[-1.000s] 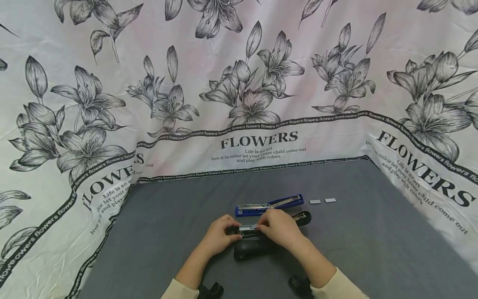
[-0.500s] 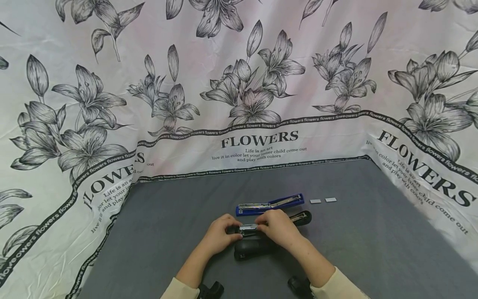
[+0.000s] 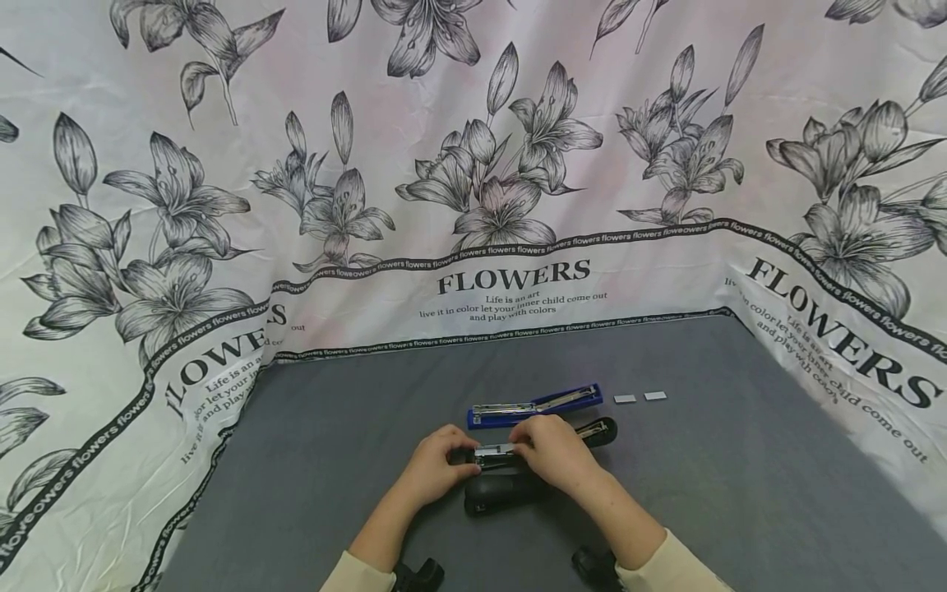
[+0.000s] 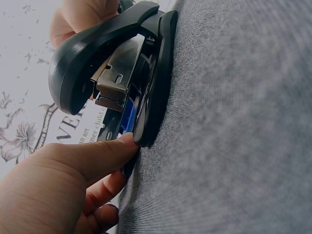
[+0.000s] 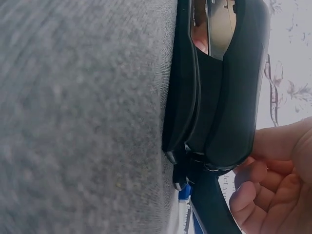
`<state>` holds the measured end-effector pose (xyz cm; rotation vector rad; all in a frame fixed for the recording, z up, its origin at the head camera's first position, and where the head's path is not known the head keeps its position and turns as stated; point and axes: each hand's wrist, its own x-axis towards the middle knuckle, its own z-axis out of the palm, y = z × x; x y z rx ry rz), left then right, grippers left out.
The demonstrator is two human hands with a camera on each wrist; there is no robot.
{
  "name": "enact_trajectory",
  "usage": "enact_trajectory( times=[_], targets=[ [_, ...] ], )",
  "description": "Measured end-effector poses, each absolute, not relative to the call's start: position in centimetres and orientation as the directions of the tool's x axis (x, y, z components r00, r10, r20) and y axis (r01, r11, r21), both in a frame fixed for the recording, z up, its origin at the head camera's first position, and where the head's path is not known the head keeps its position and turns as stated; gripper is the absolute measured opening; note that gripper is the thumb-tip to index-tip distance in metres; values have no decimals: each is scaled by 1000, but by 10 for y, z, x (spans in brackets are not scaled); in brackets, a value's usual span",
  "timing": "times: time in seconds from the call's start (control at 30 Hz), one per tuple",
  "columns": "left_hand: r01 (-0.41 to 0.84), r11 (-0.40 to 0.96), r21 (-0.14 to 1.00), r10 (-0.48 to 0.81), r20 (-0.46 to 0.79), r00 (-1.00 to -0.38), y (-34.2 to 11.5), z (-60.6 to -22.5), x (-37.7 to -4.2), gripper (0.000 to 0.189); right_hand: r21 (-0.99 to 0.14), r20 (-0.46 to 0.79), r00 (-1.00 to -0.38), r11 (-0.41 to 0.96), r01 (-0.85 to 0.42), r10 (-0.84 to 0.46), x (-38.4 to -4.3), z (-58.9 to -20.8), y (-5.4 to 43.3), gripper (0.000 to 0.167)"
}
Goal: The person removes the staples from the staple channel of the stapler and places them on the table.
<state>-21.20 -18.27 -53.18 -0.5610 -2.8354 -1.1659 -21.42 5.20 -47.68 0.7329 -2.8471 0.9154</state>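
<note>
My left hand (image 3: 432,464) pinches the left end of an opened black stapler (image 3: 604,432), whose lid is swung back to the right. My right hand (image 3: 558,452), fingers curled, has thumb and forefinger pinched at its silver magazine (image 3: 488,450); what lies between those fingertips is hidden. Just in front rests a second black stapler (image 3: 499,495), closed at its hinge. The left wrist view shows that front stapler (image 4: 70,58) from its mouth end, with my left thumb (image 4: 97,158) close beyond its base. In the right wrist view, the same stapler (image 5: 234,107) partly covers my right hand (image 5: 278,180).
Behind the hands lies an opened blue stapler (image 3: 499,418). Two small silver staple strips (image 3: 625,400) lie to its right. Grey cloth (image 3: 355,403) covers the table, with a flower-printed curtain (image 3: 518,296) along the back and sides.
The right fingertips have shifted very slightly to the right along the magazine, so a bit more silver shows between the hands. The left hand and the other staplers stay in place.
</note>
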Motion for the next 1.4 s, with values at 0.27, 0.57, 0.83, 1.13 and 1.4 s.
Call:
enact_trajectory(
  times=[0.27, 0.57, 0.83, 1.13, 1.4],
  targets=[
    [324, 661, 677, 316, 141, -938, -182, -531, -212, 26, -545, 213, -906, 724, -422, -367, -212, -471, 55, 10],
    [338, 656, 675, 318, 159, -935, -182, -531, -210, 28, -614, 176, -931, 704, -358, -320, -209, -456, 63, 10],
    [339, 665, 665, 319, 158, -935, -181, -530, -208, 28, -614, 147, -941, 717, -329, -305, -207, -441, 80, 7],
    [332, 663, 671, 317, 149, -936, -182, -529, -208, 28, -649, 141, -944, 692, -316, -299, -207, -427, 107, 9],
    [342, 665, 664, 318, 162, -934, -182, -530, -208, 28, -641, 153, -948, 703, -309, -277, -209, -416, 127, 9]
  ],
)
